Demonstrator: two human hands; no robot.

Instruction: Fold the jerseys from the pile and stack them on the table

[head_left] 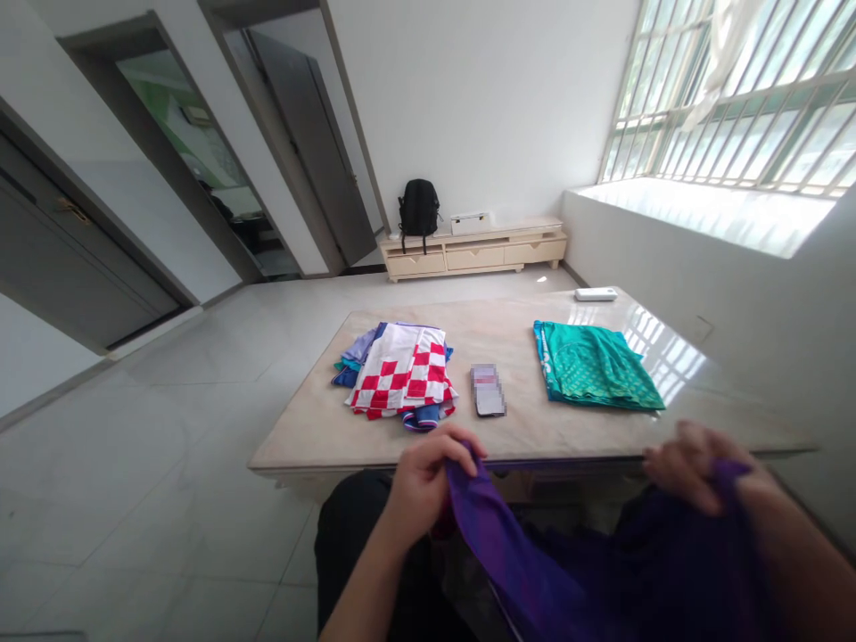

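Observation:
A purple garment (588, 562) hangs in front of me below the near edge of the marble table (321, 428). My left hand (424, 477) pinches its left end, fingers closed on the cloth. My right hand (695, 464) grips the right end, fingers curled over the fabric. On the table lie a pile of clothes with a red-and-white checked shirt (405, 374) on top at the left, a phone (488, 390) in the middle, and a folded green garment (592, 364) at the right.
A small white device (595, 294) lies at the table's far edge. A low cabinet (474, 250) with a black backpack (418, 209) and a white box stands against the far wall. Doors are at the left, a barred window at the right.

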